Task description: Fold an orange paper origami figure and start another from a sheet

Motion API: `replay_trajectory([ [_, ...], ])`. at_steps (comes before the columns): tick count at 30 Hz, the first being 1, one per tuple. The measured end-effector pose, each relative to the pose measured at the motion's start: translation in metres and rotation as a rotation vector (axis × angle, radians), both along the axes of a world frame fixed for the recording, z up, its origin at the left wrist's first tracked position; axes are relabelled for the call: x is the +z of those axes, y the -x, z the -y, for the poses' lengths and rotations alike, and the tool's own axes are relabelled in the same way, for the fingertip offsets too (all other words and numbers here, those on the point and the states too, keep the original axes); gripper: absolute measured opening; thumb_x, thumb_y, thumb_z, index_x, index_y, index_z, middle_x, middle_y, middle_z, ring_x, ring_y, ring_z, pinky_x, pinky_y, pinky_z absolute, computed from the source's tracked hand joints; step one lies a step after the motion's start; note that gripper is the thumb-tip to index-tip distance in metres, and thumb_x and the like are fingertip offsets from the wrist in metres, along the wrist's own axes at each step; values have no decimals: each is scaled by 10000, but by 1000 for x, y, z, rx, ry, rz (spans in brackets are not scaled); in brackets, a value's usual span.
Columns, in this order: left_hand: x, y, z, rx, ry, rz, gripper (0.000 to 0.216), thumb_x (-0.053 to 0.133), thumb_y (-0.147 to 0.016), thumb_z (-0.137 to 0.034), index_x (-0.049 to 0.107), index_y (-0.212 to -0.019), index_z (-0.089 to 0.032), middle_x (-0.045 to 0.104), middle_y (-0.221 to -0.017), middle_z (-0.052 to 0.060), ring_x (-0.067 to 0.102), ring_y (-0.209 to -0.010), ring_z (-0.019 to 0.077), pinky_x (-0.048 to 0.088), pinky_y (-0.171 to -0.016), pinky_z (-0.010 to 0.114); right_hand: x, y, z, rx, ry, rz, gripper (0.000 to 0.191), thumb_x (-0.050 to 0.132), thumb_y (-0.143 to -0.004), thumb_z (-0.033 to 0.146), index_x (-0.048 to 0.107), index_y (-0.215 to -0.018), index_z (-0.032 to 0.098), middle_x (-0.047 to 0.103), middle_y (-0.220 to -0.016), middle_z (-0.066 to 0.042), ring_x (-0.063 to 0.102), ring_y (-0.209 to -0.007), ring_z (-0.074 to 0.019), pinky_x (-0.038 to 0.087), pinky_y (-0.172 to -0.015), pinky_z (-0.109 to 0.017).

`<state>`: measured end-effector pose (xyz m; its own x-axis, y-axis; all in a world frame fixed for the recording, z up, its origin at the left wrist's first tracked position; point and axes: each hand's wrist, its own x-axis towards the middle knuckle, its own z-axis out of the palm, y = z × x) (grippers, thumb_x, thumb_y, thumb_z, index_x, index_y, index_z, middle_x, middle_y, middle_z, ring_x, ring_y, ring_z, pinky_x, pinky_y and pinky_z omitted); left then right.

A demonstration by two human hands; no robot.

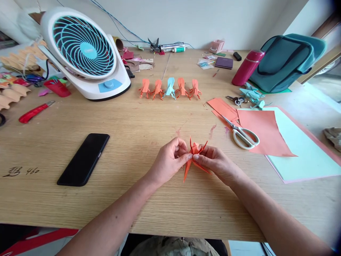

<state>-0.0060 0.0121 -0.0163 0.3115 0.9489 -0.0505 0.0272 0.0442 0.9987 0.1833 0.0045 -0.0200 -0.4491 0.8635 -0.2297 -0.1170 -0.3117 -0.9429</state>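
Though between 2 hands point(170, 160), just 1 orange paper figure point(195, 148).

The single view looks from the person's head, above the near edge of the wooden table point(186, 209), facing forward across the table and tilted down. It is near the table, seeing the left hand point(169, 160) and right hand point(217, 161) from behind over its near half, and reaches the wall point(213, 21) beyond its far edge.

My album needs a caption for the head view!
Left-hand fingers and right-hand fingers hold a spiky orange folded-paper shape near five orange and light-blue paper figures.
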Motion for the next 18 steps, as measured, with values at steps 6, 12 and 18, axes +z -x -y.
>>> replay_trajectory([
  [6, 6, 1, 0, -25, -5, -9, 211, 678, -861, -329, 576, -780, -163, 562, -697, -26, 547, -627, 92, 475, -589, 207, 4, 5, 2, -50, 49, -90, 283, 824, -761, 431, 688, -853, 200, 672, -801, -7, 599, -763, -147, 465, -739, -268],
  [12, 10, 1, 0, -92, 115, 80, 145, 666, -846, -261, 555, -878, -173, 640, -790, -6, 650, -696, 122, 523, -631, 232, 10, 10, 2, -175, 87, -90, 335, 852, -699, 466, 677, -749, 185, 609, -652, 15, 527, -608, -121, 454, -648, -261],
  [18, 5, -2, 4, 18, -15, -41, 165, 695, -789, -188, 530, -783, -180, 598, -709, -32, 613, -641, 99, 479, -592, 196, 3, 9, 3, -182, 7, 41, 386, 857, -674, 492, 659, -729, 165, 541, -625, 31, 427, -584, -101, 337, -563, -248],
])
